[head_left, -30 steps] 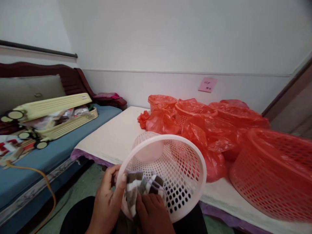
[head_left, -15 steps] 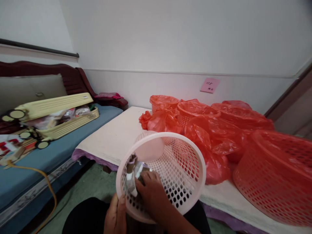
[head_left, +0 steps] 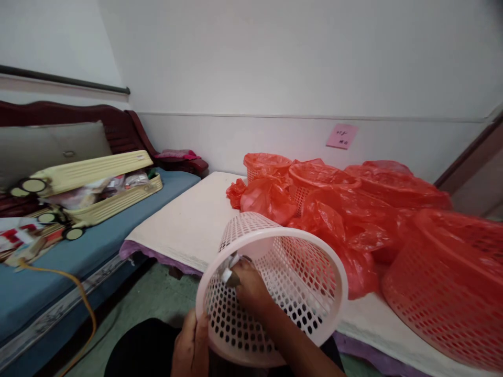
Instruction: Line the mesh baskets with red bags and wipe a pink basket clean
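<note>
A pale pinkish-white perforated plastic basket [head_left: 271, 238] with a round, thick rim sits tilted at the lower centre of the frame, its mouth facing the camera, above the person's black-clad knees [head_left: 141, 348]. The left hand [head_left: 191, 343], at the bottom of the frame left of centre, clasps the lower-left part of the rim, with the thumb lying on it. The right arm reaches in across the lower-right rim, and the right hand [head_left: 251, 285] is inside the basket, its fingers curled around a small bunched fabric piece in brown, grey and white [head_left: 227, 275]. The fabric is at the left inner side of the basket; the fingertips are partly hidden.

Behind the basket, a broad white-topped surface with a purple edge [head_left: 184, 220] runs from the left of centre to the lower right. Crumpled, translucent red plastic bags [head_left: 271, 201] crowd its middle and right, and a large red-covered perforated basket [head_left: 444, 298] stands at the right edge of the frame. A pink paper note [head_left: 342, 136] is on the wall above. At the left, a partly open cream ribbed suitcase [head_left: 98, 173] lies on a blue mattress [head_left: 176, 186].
</note>
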The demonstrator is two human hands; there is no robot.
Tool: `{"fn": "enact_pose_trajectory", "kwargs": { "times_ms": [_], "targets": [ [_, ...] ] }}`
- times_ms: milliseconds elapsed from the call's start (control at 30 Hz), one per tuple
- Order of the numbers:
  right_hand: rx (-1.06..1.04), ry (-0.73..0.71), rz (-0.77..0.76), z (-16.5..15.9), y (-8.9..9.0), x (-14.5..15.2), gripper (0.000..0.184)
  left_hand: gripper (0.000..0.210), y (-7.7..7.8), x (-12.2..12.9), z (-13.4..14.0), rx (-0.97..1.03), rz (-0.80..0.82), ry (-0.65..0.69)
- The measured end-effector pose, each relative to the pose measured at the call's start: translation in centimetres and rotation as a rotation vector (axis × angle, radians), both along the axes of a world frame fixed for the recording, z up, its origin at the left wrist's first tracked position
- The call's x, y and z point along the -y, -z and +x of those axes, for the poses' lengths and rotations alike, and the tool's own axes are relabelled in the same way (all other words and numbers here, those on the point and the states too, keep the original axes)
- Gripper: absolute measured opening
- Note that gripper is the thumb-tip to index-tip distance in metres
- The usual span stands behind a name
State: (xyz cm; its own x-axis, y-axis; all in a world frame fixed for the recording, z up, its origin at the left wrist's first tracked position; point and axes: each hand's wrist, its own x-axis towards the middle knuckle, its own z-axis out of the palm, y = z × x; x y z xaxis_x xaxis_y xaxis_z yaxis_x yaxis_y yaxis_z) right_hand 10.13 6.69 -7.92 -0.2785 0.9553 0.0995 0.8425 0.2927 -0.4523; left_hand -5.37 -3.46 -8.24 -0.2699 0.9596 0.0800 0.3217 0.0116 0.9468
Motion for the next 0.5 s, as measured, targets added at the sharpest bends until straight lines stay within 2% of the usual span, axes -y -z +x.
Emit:
{"fn": "enact_pose_trajectory", "kwargs": {
  "times_ms": [33, 100, 200, 267, 333, 400, 500],
  "targets": [
    [-0.009, -0.034, 0.032, -0.3, -0.3, 1.4, 0.032, 0.039, -0.2, -0.3, -0.4, -0.042, 0.001, 0.019],
    [0.029, -0.156, 0.175, -0.1, -0.4, 4.0, 0.017, 0.038, -0.5, -0.9, -1.2, -0.127, 0.016, 0.061],
    [0.202, -0.33, 0.358, 2.1, 0.1, 6.3, 0.013, 0.039, -1.3, -1.4, -1.8, -0.233, 0.086, 0.076],
    [0.344, -0.313, 0.393, 4.0, 0.4, 6.9, 0.009, 0.038, -2.0, -1.7, -1.8, -0.294, 0.149, 0.061],
    [0.412, -0.258, 0.407, 5.2, 0.6, 7.3, 0.014, 0.036, -2.7, -2.0, -1.8, -0.338, 0.2, 0.055],
    [0.363, -0.274, 0.495, 5.2, 0.7, 8.0, 0.02, 0.033, -3.5, -2.4, -1.7, -0.365, 0.232, 0.074],
    [0.191, -0.302, 0.763, 3.5, 1.7, 9.7, 0.022, 0.032, -5.0, -3.2, -1.5, -0.421, 0.283, 0.08]
  ]
}}
